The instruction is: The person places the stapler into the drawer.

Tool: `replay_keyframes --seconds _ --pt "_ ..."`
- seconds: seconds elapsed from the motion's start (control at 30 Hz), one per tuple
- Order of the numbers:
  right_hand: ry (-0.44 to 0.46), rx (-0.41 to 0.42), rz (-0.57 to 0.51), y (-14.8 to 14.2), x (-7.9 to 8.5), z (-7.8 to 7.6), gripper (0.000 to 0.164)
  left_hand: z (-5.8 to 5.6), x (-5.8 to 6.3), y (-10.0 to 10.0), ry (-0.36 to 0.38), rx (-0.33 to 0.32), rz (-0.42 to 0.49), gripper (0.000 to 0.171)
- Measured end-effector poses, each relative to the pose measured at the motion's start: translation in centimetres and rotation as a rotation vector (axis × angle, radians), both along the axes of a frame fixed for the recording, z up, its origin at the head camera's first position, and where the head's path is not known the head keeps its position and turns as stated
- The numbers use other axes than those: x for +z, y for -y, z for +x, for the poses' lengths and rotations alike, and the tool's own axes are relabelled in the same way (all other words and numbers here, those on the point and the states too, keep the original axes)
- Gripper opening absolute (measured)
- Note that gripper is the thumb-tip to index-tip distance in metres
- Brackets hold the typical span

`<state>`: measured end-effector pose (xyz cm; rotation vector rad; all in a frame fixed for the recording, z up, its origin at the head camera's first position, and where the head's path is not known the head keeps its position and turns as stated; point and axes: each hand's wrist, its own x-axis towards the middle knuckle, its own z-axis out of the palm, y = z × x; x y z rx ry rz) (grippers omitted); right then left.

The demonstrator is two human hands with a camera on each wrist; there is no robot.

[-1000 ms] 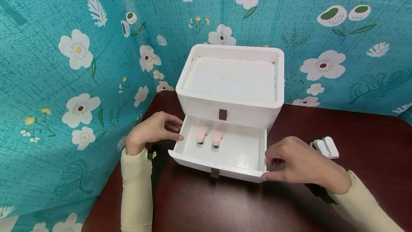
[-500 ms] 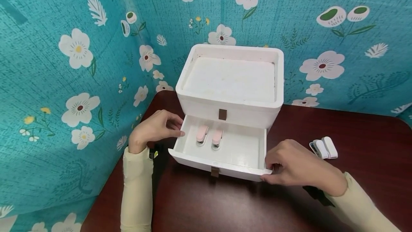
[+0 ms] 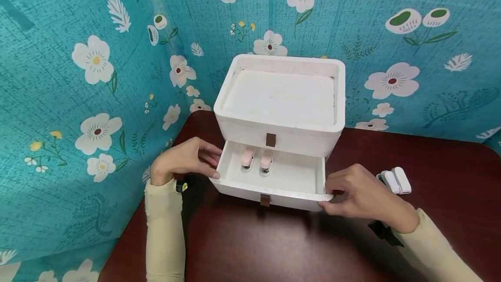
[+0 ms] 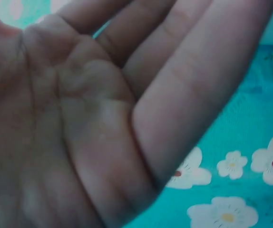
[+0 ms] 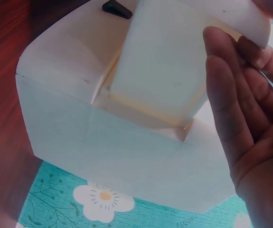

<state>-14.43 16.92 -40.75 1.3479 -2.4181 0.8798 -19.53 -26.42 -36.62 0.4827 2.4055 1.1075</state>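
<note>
A white lower drawer [image 3: 285, 179] stands partly out of a white two-tier box [image 3: 242, 129]. Two small pink staplers [image 3: 247, 158] lie side by side at the drawer's back left. My right hand [image 3: 362, 195] pinches the right end of the drawer front, thumb outside and fingers behind the panel; in the right wrist view those fingers [image 5: 222, 85] reach behind the white panel. At the left front corner, the thumb of my left hand [image 3: 188, 158] touches the drawer while the fingers lie beside its wall. The left wrist view shows those fingers [image 4: 189, 80] nearly straight, their tips cut off.
Small white stapler-like objects [image 3: 395, 180] lie on the dark red-brown table [image 3: 266, 251] right of the box. The box's top is a raised-rim tray [image 3: 283, 99]. Each drawer front has a brown pull tab [image 3: 271, 139]. Flowered teal cloth [image 3: 133, 77] hangs behind and left.
The drawer has slid a little back into the box, and the pink staplers have shifted back too. My left thumb has moved from the side wall to the front corner; the right hand followed the panel.
</note>
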Motion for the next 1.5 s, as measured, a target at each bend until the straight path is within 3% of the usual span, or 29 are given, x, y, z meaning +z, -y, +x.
replay_keyframes --seconds 0.27,0.5,0.7,0.87,1.07,1.33,1.5 --pt "0.000 0.024 -0.037 -0.3 -0.6 -0.2 0.032 0.5 0.0 0.1 0.062 -0.028 -0.002 0.064" --pt "0.000 0.009 -0.062 -0.5 -1.0 0.0 0.033 0.8 0.2 -0.3 0.063 -0.035 -0.012 0.068" --pt "-0.050 -0.012 -0.044 -0.3 -1.4 -0.2 0.030 0.6 0.2 -0.7 -0.027 -0.044 -0.056 0.072" --pt "-0.047 -0.044 -0.061 -0.5 -1.6 -0.9 0.028 -0.1 -0.2 -1.0 -0.089 -0.010 -0.070 0.069" --pt "-0.031 -0.112 -0.118 -0.8 -2.0 -1.9 0.029 -0.8 -0.4 -1.0 -0.163 0.073 -0.066 0.056" --pt "-0.044 -0.192 -0.201 -1.1 -2.9 -3.1 0.030 -1.8 -1.7 -0.6 -0.214 0.121 0.011 0.040" --pt "-0.033 -0.244 -0.236 -1.2 -3.3 -3.7 0.030 -2.3 -2.2 -0.8 -0.285 0.170 0.004 0.029"
